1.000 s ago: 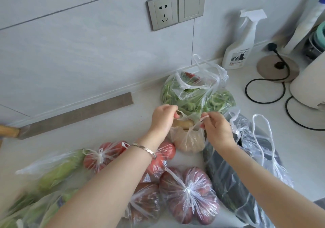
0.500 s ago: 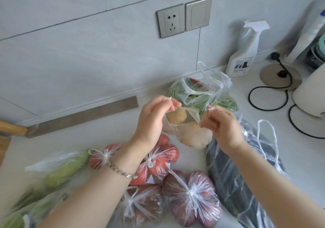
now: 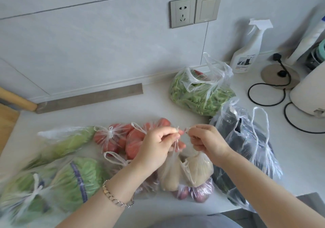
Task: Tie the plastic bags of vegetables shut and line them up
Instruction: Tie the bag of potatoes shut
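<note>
Nearest, at the lower left, a knotted bag of green cabbage (image 3: 75,180) lies on the counter (image 3: 123,109). Just past it, both hands are closed on the potato bag (image 3: 186,173). The left hand (image 3: 158,148) and the right hand (image 3: 209,143) each pinch one thin handle strand, the two strands meeting between the fingertips. The bag hangs below them, over a bag of red onions (image 3: 198,192). Behind the left hand lie tied bags of tomatoes (image 3: 123,139). Right of the hands sits an untied bag of dark produce (image 3: 246,148), possibly aubergines. Farther back, a bag of green beans (image 3: 198,95) stands open near the wall. A cleaver (image 3: 88,98) lies along the wall, and a spray bottle (image 3: 246,55) stands at the far right.
</note>
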Demonstrator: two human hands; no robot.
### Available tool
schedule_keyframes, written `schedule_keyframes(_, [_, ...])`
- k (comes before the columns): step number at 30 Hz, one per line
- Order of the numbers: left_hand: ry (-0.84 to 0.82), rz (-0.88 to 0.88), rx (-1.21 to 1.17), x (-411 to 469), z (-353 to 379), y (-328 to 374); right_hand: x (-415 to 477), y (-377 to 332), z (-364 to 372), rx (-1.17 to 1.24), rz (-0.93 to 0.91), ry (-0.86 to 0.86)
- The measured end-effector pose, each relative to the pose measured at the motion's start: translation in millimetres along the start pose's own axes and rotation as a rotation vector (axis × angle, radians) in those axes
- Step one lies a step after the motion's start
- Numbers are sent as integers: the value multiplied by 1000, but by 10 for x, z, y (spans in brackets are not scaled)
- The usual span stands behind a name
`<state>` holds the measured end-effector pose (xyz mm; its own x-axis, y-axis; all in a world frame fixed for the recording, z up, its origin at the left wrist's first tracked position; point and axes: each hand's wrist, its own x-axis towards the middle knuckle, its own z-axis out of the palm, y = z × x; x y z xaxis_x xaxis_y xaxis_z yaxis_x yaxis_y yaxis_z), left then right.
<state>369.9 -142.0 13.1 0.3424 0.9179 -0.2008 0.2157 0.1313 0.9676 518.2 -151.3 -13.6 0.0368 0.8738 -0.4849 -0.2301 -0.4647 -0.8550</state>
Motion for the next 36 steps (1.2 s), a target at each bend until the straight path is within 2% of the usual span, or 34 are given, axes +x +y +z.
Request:
schedule_keyframes(6, [17,-135,-142,-156,40,-187,-9,270,147,124,214,99])
schedule_keyframes(9, [61,-181,-212,-203,69,-248,-44,365,196,187,261,158])
schedule_keyframes(17, [65,1,-95,-209,21,-358,-121,478,157,-42,105,269])
schedule_keyframes(21, [146,96,4,-151,20,-417,-221,493,221,-54,19,189])
schedule_keyframes(24, [128,124,-7,-102,72,-429,-294,500,221,-57,-6,62])
schedule_keyframes(26, [113,112,8,-53,94,-456,-336,490,189,-71,5,-12])
schedule_keyframes(29, [91,-5,34,0,96,-470,-378,507,155,-131,-3,-52])
schedule_keyframes(32, [46,-95,88,-8,71,-514,-350,574,139,-166,-6,38])
schedule_keyframes(36, [-2,-117,183,-62,15,-612,-286,590,110,-170,-3,152])
